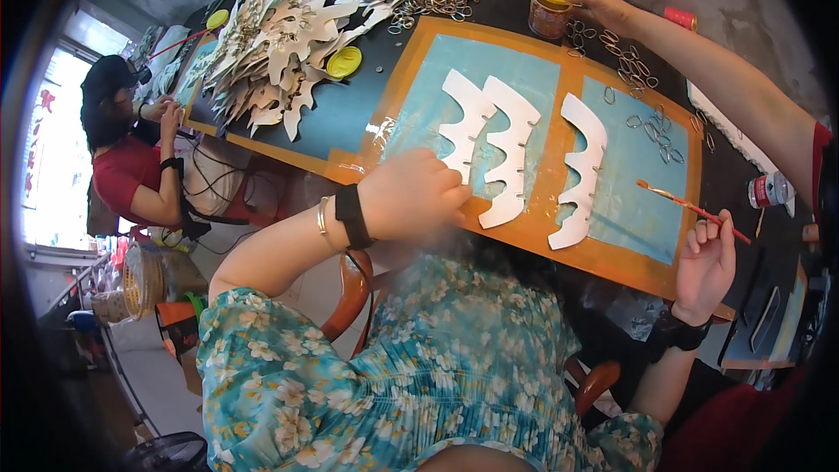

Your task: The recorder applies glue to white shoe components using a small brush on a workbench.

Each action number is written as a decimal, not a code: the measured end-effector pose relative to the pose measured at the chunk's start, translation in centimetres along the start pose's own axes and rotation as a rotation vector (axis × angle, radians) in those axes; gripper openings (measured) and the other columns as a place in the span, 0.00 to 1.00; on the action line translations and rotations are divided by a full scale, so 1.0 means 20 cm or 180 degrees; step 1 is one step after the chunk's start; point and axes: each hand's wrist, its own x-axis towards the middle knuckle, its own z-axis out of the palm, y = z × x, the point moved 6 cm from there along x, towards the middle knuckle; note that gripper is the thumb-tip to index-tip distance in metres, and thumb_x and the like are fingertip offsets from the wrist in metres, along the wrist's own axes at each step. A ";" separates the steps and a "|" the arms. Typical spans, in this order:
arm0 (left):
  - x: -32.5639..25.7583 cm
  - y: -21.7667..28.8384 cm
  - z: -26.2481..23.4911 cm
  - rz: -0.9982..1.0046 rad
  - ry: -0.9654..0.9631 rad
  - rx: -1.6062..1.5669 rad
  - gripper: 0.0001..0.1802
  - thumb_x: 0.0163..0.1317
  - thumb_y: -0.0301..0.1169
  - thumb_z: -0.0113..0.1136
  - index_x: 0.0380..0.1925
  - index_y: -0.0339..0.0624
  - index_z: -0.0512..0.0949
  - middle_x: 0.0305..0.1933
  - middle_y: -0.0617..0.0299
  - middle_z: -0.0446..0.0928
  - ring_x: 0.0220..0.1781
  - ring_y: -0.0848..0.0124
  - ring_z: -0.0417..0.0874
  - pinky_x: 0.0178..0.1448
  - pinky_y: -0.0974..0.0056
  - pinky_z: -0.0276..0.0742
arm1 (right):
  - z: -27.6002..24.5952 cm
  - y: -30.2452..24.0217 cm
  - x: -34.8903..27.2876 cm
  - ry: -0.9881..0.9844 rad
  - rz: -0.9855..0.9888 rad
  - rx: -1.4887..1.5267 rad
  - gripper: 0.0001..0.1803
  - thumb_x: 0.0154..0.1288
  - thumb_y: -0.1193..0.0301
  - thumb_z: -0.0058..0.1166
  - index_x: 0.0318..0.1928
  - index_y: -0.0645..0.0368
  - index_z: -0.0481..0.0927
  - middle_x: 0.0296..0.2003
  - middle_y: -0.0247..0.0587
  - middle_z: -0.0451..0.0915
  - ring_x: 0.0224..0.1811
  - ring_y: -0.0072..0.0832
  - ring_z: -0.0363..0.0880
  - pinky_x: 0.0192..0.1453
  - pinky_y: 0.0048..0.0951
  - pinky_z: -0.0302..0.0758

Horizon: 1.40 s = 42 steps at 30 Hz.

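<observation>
I am looking down at a dark surface point(367, 114) carrying an orange-bordered, pale blue mat point(533, 105). Three white scalloped cardboard cutouts are lying on the mat with their long axes running away from me, toward the far edge. My left hand point(411, 195) is curled loosely and pressing its fingertips on the near end of the leftmost cutout point(461, 122), so that piece is lying directly ahead of this hand and touching it. The middle cutout point(511, 150) is sitting just beside it, partly overlapping. My right hand point(706, 264) is closing around a thin red-handled paintbrush point(692, 206), whose bristle tip is pointing left toward the rightmost cutout point(584, 170); that piece is lying to the upper left of the hand, near the brush tip but apart from it. So the left hand is nearer to the two left pieces, and the right to the third.

Another person's hand point(594, 0) is reaching in from the right onto a yellow-lidded jar point(549, 9) at the far edge. Loose metal rings point(651, 127) are scattered about, and a heap of white cutouts point(280, 44) is piling up at the far left.
</observation>
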 end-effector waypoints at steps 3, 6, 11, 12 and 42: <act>0.02 -0.02 -0.06 -0.0414 -0.0369 -0.0446 0.20 0.58 0.36 0.69 0.49 0.40 0.80 0.43 0.58 0.81 0.45 0.58 0.82 0.53 0.56 0.76 | -0.03 0.02 0.00 -0.0053 0.0056 0.0130 0.12 0.82 0.70 0.42 0.55 0.64 0.75 0.33 0.35 0.71 0.35 0.24 0.68 0.38 0.25 0.68; 0.07 -0.09 -0.07 -0.0885 -0.0783 -0.0105 0.27 0.58 0.36 0.70 0.57 0.43 0.78 0.54 0.53 0.80 0.56 0.52 0.80 0.59 0.51 0.74 | -0.03 0.05 -0.02 -0.0062 0.0206 0.0506 0.12 0.81 0.69 0.43 0.54 0.62 0.75 0.33 0.36 0.71 0.36 0.26 0.68 0.38 0.26 0.69; 0.05 -0.13 0.00 -0.0474 0.0118 -0.0258 0.35 0.62 0.38 0.67 0.69 0.48 0.68 0.73 0.48 0.66 0.76 0.47 0.64 0.75 0.44 0.63 | 0.03 0.17 -0.04 -0.0201 0.0275 0.0663 0.12 0.81 0.67 0.44 0.54 0.60 0.75 0.36 0.38 0.74 0.38 0.27 0.70 0.40 0.27 0.70; 0.06 -0.13 0.02 -0.0474 -0.0004 -0.0104 0.37 0.63 0.39 0.66 0.71 0.48 0.66 0.75 0.47 0.64 0.77 0.47 0.63 0.76 0.42 0.60 | 0.06 0.20 -0.05 -0.0193 0.0271 0.0577 0.12 0.81 0.67 0.44 0.54 0.60 0.75 0.37 0.39 0.75 0.38 0.27 0.71 0.40 0.27 0.70; -0.23 -0.29 -0.01 -0.1307 0.0119 0.0004 0.34 0.63 0.28 0.62 0.71 0.47 0.66 0.74 0.50 0.65 0.79 0.51 0.60 0.81 0.40 0.51 | 0.08 0.31 -0.21 -0.0405 0.0335 0.0590 0.09 0.80 0.69 0.43 0.53 0.59 0.71 0.33 0.36 0.71 0.36 0.26 0.66 0.40 0.27 0.67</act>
